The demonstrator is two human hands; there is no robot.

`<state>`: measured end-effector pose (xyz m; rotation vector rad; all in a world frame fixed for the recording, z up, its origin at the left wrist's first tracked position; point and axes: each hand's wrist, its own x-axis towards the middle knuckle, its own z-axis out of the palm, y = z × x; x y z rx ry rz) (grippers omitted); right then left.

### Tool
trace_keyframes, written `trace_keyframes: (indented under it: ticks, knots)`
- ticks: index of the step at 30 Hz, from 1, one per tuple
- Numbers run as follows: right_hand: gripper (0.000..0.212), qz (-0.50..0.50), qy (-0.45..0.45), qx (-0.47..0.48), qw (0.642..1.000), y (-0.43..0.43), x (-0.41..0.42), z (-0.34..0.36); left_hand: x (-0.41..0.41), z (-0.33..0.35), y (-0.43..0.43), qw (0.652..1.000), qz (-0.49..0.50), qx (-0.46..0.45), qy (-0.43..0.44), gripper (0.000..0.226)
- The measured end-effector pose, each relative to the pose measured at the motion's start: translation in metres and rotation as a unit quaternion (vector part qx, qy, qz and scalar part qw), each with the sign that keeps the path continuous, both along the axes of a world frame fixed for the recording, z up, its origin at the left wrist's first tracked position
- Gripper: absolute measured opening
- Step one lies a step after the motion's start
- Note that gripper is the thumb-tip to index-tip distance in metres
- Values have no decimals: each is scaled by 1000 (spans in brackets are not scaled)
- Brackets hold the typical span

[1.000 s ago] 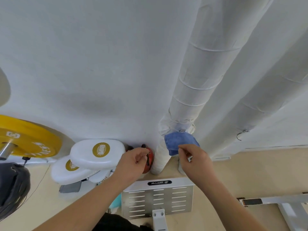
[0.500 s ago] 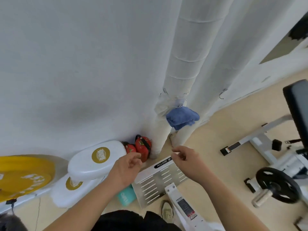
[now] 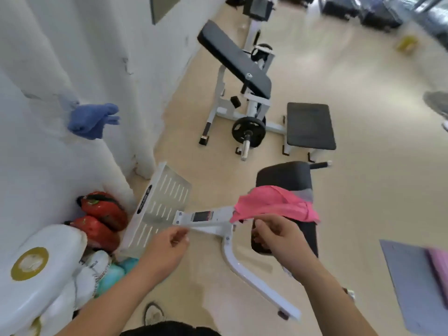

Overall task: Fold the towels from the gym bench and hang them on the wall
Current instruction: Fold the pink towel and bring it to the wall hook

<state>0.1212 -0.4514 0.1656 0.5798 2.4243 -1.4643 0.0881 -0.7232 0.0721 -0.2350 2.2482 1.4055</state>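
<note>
A white-framed curl machine carries a black weight plate. Well nearer the camera than the machine, two red items sit beside a white gold-badged pad.

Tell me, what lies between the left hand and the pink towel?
In the head view, a white metal bar with a dark label runs across that gap, from near the left hand to under the pink towel.

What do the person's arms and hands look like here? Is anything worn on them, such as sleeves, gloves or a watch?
The left hand and right hand wear no gloves. The left arm and right arm are bare to the picture's lower edge, with no sleeves, and no watch or band shows at the wrists. The blur hides whether there are rings.
</note>
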Motion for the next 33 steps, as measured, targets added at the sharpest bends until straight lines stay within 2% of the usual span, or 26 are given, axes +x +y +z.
trace_keyframes:
  ticks: [6, 11, 15, 19, 24, 33]
  knots:
    - [14, -183, -3, -29, 983, 132, 158, -4, 78, 7, 175, 989, -145, 32, -7, 17]
    - [17, -243, -24, -48, 969, 230, 267, -14, 174, 6, 317, 973, -223, 60, -22, 25]
    - [17, -283, -38, -70, 956, 293, 313, -23, 212, 5, 397, 962, -268, 26, -53, 33]
    - [16, -289, -55, -84, 952, 346, 314, -36, 203, -3, 448, 963, -260, -13, -66, 30]
    - [15, -277, -52, -83, 956, 424, 271, -50, 157, -25, 525, 973, -217, -23, -74, 33]
    - [13, -187, -46, -67, 979, 553, 174, -48, 110, -29, 632, 988, -123, -17, -94, 37]
